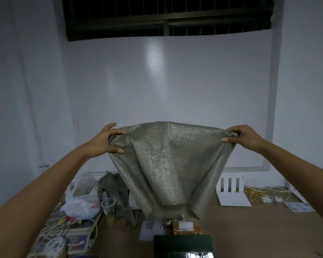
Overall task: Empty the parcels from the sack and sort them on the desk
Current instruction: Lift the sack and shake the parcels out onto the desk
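A grey woven sack point(168, 164) hangs upside down above the desk point(250, 229), held up by its two upper corners. My left hand point(106, 140) grips the left corner and my right hand point(244, 136) grips the right corner. The sack's open mouth hangs just above the desk. Below it lie an orange-brown parcel with a white label point(186, 227), a dark green box point(183, 244) at the near edge and a white sheet with characters point(151, 229).
At the left of the desk stand a white plastic bag point(82, 200), a clear plastic cup point(108, 202), a crumpled grey cloth point(119, 198), loose cords and card boxes point(76, 241). At the right lie a white rack point(229, 184), a white sheet point(234, 200) and yellow wires point(257, 192).
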A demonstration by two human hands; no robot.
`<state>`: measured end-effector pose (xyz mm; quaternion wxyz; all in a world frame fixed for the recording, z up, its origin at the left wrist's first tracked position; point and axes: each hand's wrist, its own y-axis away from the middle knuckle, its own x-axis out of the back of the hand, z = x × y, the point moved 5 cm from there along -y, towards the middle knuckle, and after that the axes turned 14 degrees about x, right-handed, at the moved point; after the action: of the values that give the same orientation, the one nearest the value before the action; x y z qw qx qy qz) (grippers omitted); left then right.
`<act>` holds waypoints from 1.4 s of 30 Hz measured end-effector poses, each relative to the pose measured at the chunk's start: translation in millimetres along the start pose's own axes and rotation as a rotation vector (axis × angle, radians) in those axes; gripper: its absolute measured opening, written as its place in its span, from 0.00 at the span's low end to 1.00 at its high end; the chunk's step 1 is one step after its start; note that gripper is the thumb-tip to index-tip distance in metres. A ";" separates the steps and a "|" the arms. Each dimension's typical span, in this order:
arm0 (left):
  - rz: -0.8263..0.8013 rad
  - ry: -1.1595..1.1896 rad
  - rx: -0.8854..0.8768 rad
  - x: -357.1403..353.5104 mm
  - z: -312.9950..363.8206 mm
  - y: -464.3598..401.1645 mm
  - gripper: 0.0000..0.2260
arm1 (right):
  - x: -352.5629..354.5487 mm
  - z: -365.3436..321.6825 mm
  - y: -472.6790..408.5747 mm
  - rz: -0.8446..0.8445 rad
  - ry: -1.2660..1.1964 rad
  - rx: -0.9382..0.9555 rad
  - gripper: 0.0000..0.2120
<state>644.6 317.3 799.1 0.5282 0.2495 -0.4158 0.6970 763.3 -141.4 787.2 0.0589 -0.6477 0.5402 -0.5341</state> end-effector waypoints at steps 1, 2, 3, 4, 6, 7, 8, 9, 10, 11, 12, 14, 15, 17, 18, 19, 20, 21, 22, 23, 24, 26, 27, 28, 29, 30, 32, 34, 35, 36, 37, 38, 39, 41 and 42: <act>-0.003 -0.002 -0.003 0.6 -1.1 0.6 0.29 | 0.9 0.5 1.3 -0.005 -0.016 -0.004 0.10; -0.011 -0.003 -0.005 0.9 -2.4 0.7 0.29 | 1.7 0.4 2.6 -0.014 -0.036 -0.011 0.09; -0.022 -0.005 -0.011 0.7 -3.7 0.8 0.29 | 2.9 0.7 4.3 -0.024 -0.053 -0.018 0.07; -0.036 -0.004 -0.021 0.2 -4.5 1.2 0.29 | 4.2 1.4 5.9 -0.033 -0.067 -0.025 0.06; -0.068 0.009 -0.044 -1.4 -5.3 1.8 0.31 | 7.7 2.6 9.4 -0.038 -0.095 -0.038 0.07; -0.080 0.015 -0.054 -2.1 -5.4 1.8 0.32 | 9.0 3.9 10.4 -0.042 -0.113 -0.042 0.08; -0.084 0.020 -0.060 -2.4 -5.4 1.2 0.34 | 9.6 4.8 11.0 -0.044 -0.139 -0.046 0.08; -0.081 0.024 -0.066 -2.6 -5.0 0.4 0.35 | 9.5 4.4 11.5 -0.044 -0.180 -0.048 0.07; -0.074 0.029 -0.071 -2.7 -4.1 -0.4 0.36 | 8.9 3.5 12.0 -0.033 -0.242 -0.061 0.06; -0.071 0.037 -0.073 -3.4 -2.2 -1.0 0.37 | 7.7 2.3 12.6 -0.015 -0.311 -0.080 0.05; -0.069 0.052 -0.071 -4.2 0.0 -1.5 0.37 | 7.0 1.0 13.3 0.008 -0.362 -0.096 0.04; -0.071 0.085 -0.058 -6.0 4.3 -1.4 0.34 | 6.5 0.1 13.2 0.049 -0.405 -0.092 0.02; -0.073 0.100 -0.045 -6.5 6.0 -1.0 0.32 | 6.2 0.3 13.2 0.060 -0.411 -0.085 0.01; -0.078 0.127 -0.010 -6.8 7.1 -1.1 0.29 | 5.5 3.2 13.2 0.067 -0.397 -0.080 0.05; -0.072 0.137 0.003 -6.6 7.3 -1.7 0.30 | 4.7 4.2 12.7 0.068 -0.385 -0.091 0.09; -0.057 0.135 0.012 -6.7 7.5 -2.3 0.30 | 3.7 4.2 12.1 0.070 -0.371 -0.106 0.13; -0.038 0.116 0.015 -7.1 7.6 -3.0 0.30 | 2.3 2.8 11.3 0.076 -0.357 -0.121 0.16; -0.020 0.081 0.011 -8.5 7.8 -3.8 0.31 | 0.6 1.2 10.0 0.084 -0.332 -0.128 0.19; -0.006 0.036 0.004 -10.5 8.0 -4.7 0.33 | -0.5 -0.1 8.7 0.095 -0.294 -0.131 0.22; 0.008 -0.006 -0.009 -12.4 9.3 -5.1 0.34 | -1.1 -0.7 7.5 0.100 -0.247 -0.121 0.23; 0.019 -0.039 -0.025 -14.2 10.4 -4.9 0.34 | -1.1 -0.6 7.2 0.100 -0.198 -0.108 0.24; 0.036 -0.092 -0.047 -16.0 10.2 -4.4 0.32 | 0.3 1.2 7.6 0.075 -0.077 -0.060 0.22; 0.045 -0.109 -0.053 -15.6 9.2 -4.6 0.32 | 1.1 2.1 8.1 0.053 -0.011 -0.026 0.19; 0.054 -0.120 -0.061 -14.5 8.7 -4.5 0.31 | 1.4 1.8 9.0 0.031 0.034 0.006 0.16; 0.058 -0.130 -0.071 -13.6 8.8 -4.3 0.30 | 1.1 1.6 9.8 0.013 0.058 0.030 0.13; 0.059 -0.145 -0.084 -13.3 9.5 -4.0 0.29 | 0.3 1.9 10.2 -0.001 0.071 0.047 0.11; 0.065 -0.176 -0.114 -13.4 10.8 -3.6 0.26 | -0.4 5.5 9.3 -0.014 0.076 0.060 0.07; 0.087 -0.170 -0.140 -11.9 11.6 -1.8 0.23 | 0.8 8.3 8.7 -0.022 0.060 0.057 0.06; 0.098 -0.149 -0.145 -10.5 11.6 -0.6 0.22 | 1.5 9.3 8.6 -0.023 0.035 0.050 0.06; 0.108 -0.122 -0.150 -8.9 11.4 0.6 0.20 | 1.9 9.4 8.7 -0.017 -0.009 0.043 0.06; 0.117 -0.094 -0.151 -7.4 11.3 1.4 0.20 | 1.9 8.6 9.4 -0.006 -0.061 0.040 0.06; 0.123 -0.074 -0.152 -6.4 12.1 2.0 0.20 | 1.6 6.5 10.3 0.007 -0.105 0.040 0.07; 0.125 -0.061 -0.149 -5.8 12.8 1.9 0.21 | 1.1 4.9 11.0 0.020 -0.141 0.041 0.08; 0.122 -0.040 -0.138 -6.2 12.8 1.0 0.21 | -0.9 6.0 12.2 0.035 -0.209 0.026 0.10; 0.120 -0.021 -0.127 -6.3 11.8 0.5 0.19 | -2.1 7.0 12.7 0.038 -0.243 0.012 0.11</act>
<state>645.0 304.0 800.2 0.4961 0.1974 -0.4790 0.6968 760.8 -148.6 774.6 0.1380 -0.6969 0.5380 -0.4537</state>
